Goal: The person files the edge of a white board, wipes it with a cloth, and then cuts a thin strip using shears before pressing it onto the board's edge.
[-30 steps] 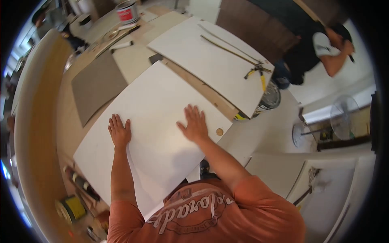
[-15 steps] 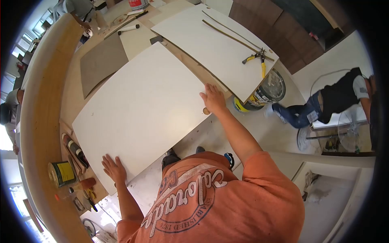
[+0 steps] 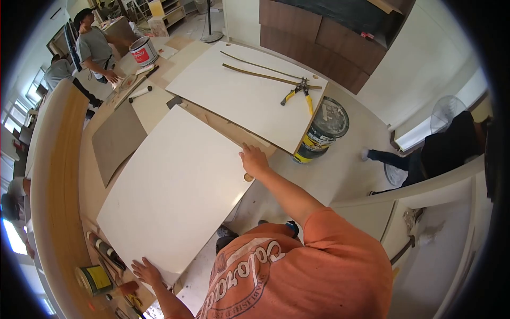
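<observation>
A white panel [image 3: 175,181] lies flat before me on the workbench, with a round hole [image 3: 248,177] near its right corner. My left hand [image 3: 147,272] rests on the panel's near left corner, fingers spread and holding nothing. Close to the hole, my right hand [image 3: 254,160] lies on the right edge with its fingers stretched out. Beyond it is a second white panel [image 3: 244,101]. On that one are yellow-handled pliers [image 3: 302,94] and two thin edging strips [image 3: 255,73].
A large paint bucket [image 3: 326,125] stands below the second panel's corner. At left are a green-and-yellow can [image 3: 94,280] and a curved wooden edge [image 3: 58,196]. A grey sheet [image 3: 118,139] and a red-labelled can [image 3: 143,51] sit farther back. Other people are at left and right.
My view has tilted up, showing more of the room's far end. Both hands remain on the panel, the right fingers less spread. The person at right has moved.
</observation>
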### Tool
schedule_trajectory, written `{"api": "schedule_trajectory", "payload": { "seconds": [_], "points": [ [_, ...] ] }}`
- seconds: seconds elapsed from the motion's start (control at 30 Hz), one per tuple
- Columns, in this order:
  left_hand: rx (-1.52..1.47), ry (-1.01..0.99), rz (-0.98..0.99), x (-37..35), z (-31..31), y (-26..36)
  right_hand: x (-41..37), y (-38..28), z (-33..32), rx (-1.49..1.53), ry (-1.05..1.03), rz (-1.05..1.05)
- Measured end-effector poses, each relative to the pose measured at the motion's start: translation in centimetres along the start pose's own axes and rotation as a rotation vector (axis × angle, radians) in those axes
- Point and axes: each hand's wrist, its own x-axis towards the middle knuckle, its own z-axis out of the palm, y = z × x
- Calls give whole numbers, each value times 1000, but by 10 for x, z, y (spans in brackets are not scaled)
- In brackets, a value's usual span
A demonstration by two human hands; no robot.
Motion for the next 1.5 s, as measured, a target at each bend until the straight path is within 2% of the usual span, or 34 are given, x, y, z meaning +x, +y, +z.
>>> {"api": "schedule_trajectory", "payload": {
  "seconds": [0.23,0.33,0.37,0.47,0.5,0.6,0.7,0.8,0.83,0.93,0.97,1.03,1.1,1.17,1.2,1.23,1.27,1.3,1.33,1.37,1.4,1.47,1.5],
  "points": [
    [44,13,-55,43,-6,5,27,-16,8,21,-64,146],
    [-70,35,-115,48,-16,11,46,-11,25,100,-39,163],
    [-87,156,-94,53,-9,6,50,-15,29,113,3,206],
    [-221,79,-191,59,-38,8,64,-14,37,170,35,320],
    [-305,189,-184,64,-32,3,70,-14,37,167,0,341],
    [-603,60,-127,96,-10,-32,83,-18,30,144,-77,412],
    [-759,-11,-178,111,-3,-48,86,-33,23,90,-102,493],
    [-769,8,-193,120,5,-54,86,-41,20,23,-109,494],
    [-763,-11,-206,115,-7,-48,90,-35,22,94,-139,519],
    [-862,95,-184,107,-3,-49,98,-26,18,146,-201,447],
    [-748,101,-187,108,-5,-52,101,-25,15,148,-159,438],
    [-761,83,-198,87,-30,-46,108,-16,4,156,-170,413],
    [-794,112,-241,74,-50,-30,120,-10,-14,225,-187,409],
    [-889,149,-270,68,-53,-18,135,-4,-39,276,-53,318],
    [-969,81,-391,63,-65,-2,144,-8,-65,259,-72,276],
    [-970,17,-384,56,-78,11,163,1,-81,177,-80,215],
    [-981,47,-299,61,-68,11,178,14,-95,214,2,140],
    [-1069,68,-315,60,-61,18,188,15,-124,174,24,101],
    [-1093,82,-349,33,-93,47,191,7,-166,248,-45,116],
    [-1081,58,-381,44,-70,47,190,-3,-200,372,-7,120],
    [-1071,39,-349,31,-77,61,199,2,-230,428,-23,141],
    [-1082,-27,-320,9,-78,86,204,8,-286,495,28,-5],
    [-1093,-31,-353,12,-52,93,202,2,-320,460,2,-34]
  ]
}}
